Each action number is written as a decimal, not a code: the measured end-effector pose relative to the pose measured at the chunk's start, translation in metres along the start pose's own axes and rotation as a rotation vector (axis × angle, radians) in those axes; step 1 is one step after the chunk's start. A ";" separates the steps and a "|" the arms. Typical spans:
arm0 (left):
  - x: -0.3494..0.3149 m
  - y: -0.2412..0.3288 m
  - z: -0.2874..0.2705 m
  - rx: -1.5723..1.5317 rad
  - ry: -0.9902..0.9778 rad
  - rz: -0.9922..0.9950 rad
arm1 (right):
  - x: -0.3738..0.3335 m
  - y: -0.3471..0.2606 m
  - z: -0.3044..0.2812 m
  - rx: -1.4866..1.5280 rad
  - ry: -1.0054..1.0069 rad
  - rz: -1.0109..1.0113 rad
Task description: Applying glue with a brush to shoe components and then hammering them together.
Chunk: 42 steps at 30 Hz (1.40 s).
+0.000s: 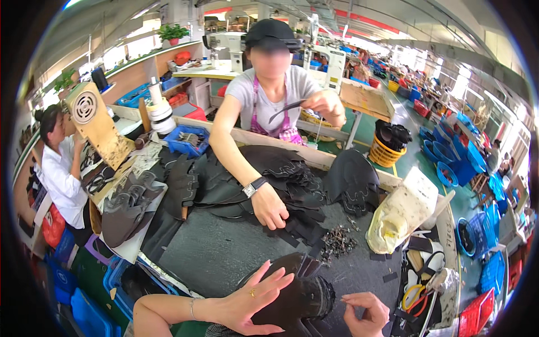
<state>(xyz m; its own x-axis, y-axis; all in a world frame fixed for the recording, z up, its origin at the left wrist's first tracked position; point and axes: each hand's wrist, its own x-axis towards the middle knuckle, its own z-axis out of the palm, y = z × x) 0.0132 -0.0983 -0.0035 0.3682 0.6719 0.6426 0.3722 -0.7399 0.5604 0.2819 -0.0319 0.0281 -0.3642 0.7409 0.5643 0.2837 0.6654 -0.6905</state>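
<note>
The left hand (247, 308) has its fingers (274, 285) spread wide over the edge of one dark shoe piece (296, 299), gripping nothing. The right hand (368, 315), at four o'clock from it, has curled fingers, thumb near forefinger; whether they pinch anything I cannot tell. The lower edge cuts off the piece and both arms. At one o'clock lie small scraps (338, 245), too jumbled to count; at twelve, overlapping dark pieces (258, 168), likewise uncountable. One blue tray (190, 140) sits at eleven on the dark counter (219, 241). Two people work nearby, at twelve (275, 104) and ten (60, 168), in a green-floored workshop.
</note>
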 end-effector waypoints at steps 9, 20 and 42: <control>0.044 -0.003 0.017 0.030 -0.085 0.323 | 0.037 -0.070 0.026 1.266 0.367 0.696; 0.102 0.015 0.043 0.045 -0.316 0.362 | 0.074 -0.026 0.014 1.578 -0.005 0.277; 0.094 0.014 0.035 -0.076 -0.009 0.192 | 0.067 -0.039 0.053 0.632 0.052 -0.206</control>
<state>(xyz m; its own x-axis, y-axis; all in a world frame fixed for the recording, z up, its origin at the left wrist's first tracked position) 0.0828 -0.0444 0.0457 0.4343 0.5182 0.7368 0.2291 -0.8546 0.4660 0.1990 -0.0130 0.0688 -0.3075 0.6186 0.7231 -0.3673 0.6238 -0.6899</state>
